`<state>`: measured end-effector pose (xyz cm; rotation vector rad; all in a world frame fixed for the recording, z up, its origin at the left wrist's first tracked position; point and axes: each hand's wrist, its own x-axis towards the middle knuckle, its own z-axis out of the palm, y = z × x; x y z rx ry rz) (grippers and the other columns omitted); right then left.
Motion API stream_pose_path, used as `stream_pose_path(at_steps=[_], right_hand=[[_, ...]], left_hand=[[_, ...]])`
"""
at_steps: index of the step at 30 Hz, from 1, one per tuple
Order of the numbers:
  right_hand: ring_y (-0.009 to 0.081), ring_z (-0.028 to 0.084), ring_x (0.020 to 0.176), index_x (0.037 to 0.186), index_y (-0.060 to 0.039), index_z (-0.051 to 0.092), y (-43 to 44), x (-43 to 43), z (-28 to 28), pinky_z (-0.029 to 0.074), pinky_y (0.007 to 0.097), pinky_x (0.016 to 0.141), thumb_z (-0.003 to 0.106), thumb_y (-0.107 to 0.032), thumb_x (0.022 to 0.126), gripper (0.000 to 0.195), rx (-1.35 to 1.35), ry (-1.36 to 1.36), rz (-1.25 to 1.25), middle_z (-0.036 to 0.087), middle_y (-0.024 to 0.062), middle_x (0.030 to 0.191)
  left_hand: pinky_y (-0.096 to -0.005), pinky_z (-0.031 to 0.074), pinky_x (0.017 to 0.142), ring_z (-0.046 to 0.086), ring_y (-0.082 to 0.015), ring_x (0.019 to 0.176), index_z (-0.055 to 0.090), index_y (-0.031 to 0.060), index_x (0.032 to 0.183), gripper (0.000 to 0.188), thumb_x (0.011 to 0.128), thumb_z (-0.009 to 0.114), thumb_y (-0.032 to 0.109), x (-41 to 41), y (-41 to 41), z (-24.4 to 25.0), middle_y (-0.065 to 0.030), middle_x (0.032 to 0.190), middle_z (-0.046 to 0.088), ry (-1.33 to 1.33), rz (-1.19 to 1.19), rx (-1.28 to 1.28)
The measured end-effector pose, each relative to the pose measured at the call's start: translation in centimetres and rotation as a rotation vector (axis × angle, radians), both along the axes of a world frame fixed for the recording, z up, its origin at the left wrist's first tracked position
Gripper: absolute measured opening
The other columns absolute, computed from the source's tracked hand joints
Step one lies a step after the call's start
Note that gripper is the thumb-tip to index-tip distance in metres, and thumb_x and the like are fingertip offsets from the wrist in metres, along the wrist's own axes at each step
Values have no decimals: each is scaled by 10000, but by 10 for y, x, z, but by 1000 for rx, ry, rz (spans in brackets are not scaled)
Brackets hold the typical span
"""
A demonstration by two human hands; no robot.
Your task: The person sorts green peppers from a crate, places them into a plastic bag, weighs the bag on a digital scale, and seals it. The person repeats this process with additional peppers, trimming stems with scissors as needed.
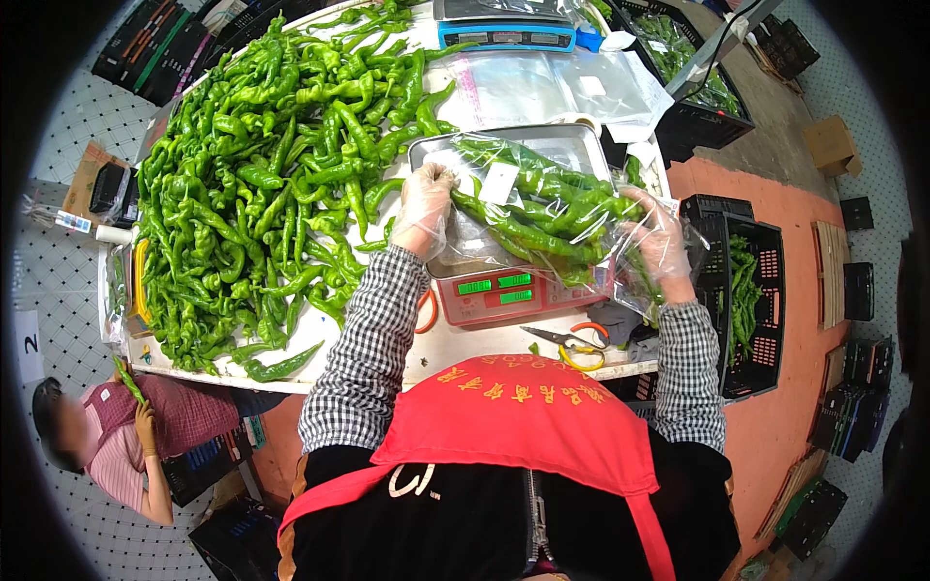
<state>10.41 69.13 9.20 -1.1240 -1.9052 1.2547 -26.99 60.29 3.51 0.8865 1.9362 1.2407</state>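
A clear plastic bag of long green peppers (552,210), with a white label on it, lies over the metal pan (465,247) of a red digital scale (487,298). My left hand (423,203), in a thin clear glove, pinches the bag's left end. My right hand (657,236), gloved likewise, holds the bag's gathered right end. A large heap of loose green peppers (254,181) covers the table to the left. Scissors with orange and yellow handles (574,345) lie on the table below the scale.
Flat clear bags (516,87) lie behind the scale, near a blue scale (506,36). Black crates with green peppers (745,290) stand to the right and at the back right. A co-worker (145,428) at the lower left holds a pepper. A grey cloth (614,323) lies near the scissors.
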Motion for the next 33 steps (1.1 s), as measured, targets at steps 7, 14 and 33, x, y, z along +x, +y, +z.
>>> stream_pose_path(at_steps=[7,14,33], right_hand=[[134,671,1062,1233,-26,710,-6,23,5,550,285,911,645,93,842,413,-69,103,-136,718,64,1211],[148,683,995,1236,-4,690,-16,79,2,576,276,846,628,102,895,363,-108,302,-311,689,66,1231],[135,536,646,1365,-11,608,-183,354,16,465,271,592,627,33,937,430,-187,655,-1282,628,57,876]], left_hand=[[-327,515,697,636,-147,731,721,0,1000,182,937,696,169,0,1,1,-103,816,727,52,21,-31],[-323,505,666,622,-148,693,723,12,978,174,953,682,179,-8,3,-12,-92,783,714,31,47,37],[-265,464,626,555,-109,760,637,31,1107,139,1023,538,80,1,-7,16,-13,926,647,-253,8,54]])
